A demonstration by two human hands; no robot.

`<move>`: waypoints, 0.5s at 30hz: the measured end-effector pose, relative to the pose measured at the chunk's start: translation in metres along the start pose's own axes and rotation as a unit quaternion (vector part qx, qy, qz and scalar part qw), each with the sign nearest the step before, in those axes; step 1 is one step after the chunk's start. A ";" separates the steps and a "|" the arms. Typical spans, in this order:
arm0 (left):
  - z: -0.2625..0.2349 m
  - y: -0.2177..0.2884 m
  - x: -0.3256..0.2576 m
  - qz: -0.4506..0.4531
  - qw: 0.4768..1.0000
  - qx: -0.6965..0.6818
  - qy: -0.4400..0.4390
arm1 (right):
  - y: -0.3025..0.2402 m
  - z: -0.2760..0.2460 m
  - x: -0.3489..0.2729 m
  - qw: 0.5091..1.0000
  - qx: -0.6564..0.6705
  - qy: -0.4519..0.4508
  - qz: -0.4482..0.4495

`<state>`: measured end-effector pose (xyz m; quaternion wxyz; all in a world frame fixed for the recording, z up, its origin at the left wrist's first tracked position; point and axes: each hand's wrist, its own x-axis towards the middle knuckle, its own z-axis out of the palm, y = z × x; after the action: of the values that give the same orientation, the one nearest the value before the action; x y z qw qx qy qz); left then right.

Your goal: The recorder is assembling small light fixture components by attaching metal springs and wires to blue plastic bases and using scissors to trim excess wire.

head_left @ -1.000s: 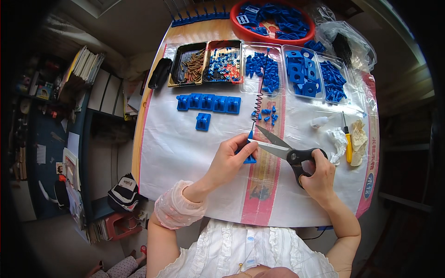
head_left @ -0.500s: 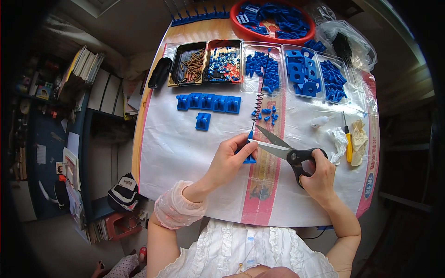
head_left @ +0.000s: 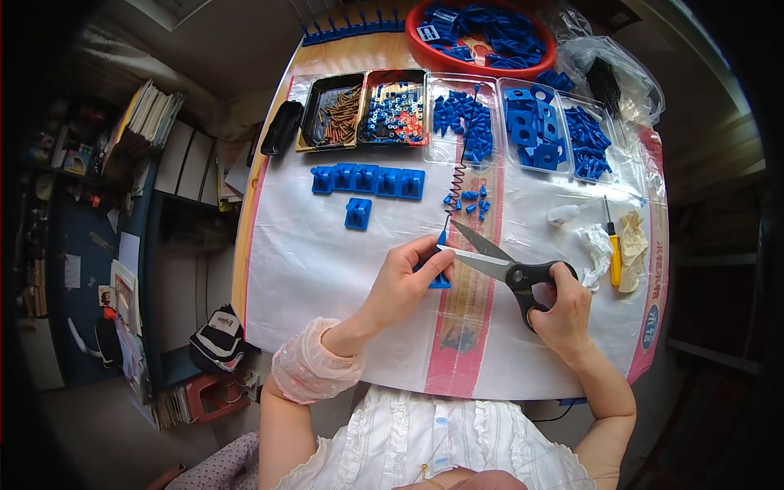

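Note:
My left hand point(head_left: 406, 278) pinches a blue plastic stand point(head_left: 442, 282) at the middle of the table. From its narrow blue top a dark wire point(head_left: 457, 180) rises away from me, zigzag in its lower part and straight above, ending in a small blue tip. My right hand point(head_left: 563, 313) has its fingers through the black handles of a pair of scissors point(head_left: 500, 265). The scissors' blades are spread, with the lower blade at my left thumb and the stand's top, and the upper one just right of the wire. My fingers hide much of the stand.
Blue bases point(head_left: 367, 181) stand in a row at left, with a single base point(head_left: 357, 214) below. Behind are trays of screws point(head_left: 336, 114), nuts point(head_left: 394, 114) and blue parts point(head_left: 535, 126), plus a red basin point(head_left: 482, 69). A yellow screwdriver point(head_left: 615, 260) and small white bottle point(head_left: 562, 215) lie right.
My hands, the scissors and the stand have barely moved. At the lower left, another person's dotted clothing has shifted toward the right, and the red shoe is out of sight.

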<state>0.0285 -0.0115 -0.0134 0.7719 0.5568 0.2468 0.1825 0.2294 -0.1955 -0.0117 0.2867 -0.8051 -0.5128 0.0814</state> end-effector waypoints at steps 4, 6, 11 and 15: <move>0.002 -0.002 0.001 0.007 1.000 -0.010 0.002 | 0.000 0.000 0.000 1.000 -0.001 -0.002 0.000; 0.003 -0.002 0.001 0.008 1.000 -0.014 0.002 | 0.001 0.000 0.000 1.000 0.001 0.000 -0.001; 0.001 0.001 0.000 0.004 1.000 -0.002 -0.005 | 0.002 0.002 -0.001 1.000 0.002 0.005 -0.004; 0.000 0.001 0.000 -0.003 1.000 -0.007 -0.007 | 0.002 0.001 -0.001 1.000 0.000 0.004 -0.007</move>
<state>0.0287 -0.0111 -0.0124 0.7782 0.5516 0.2415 0.1784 0.2300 -0.1964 -0.0138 0.2895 -0.8018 -0.5171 0.0765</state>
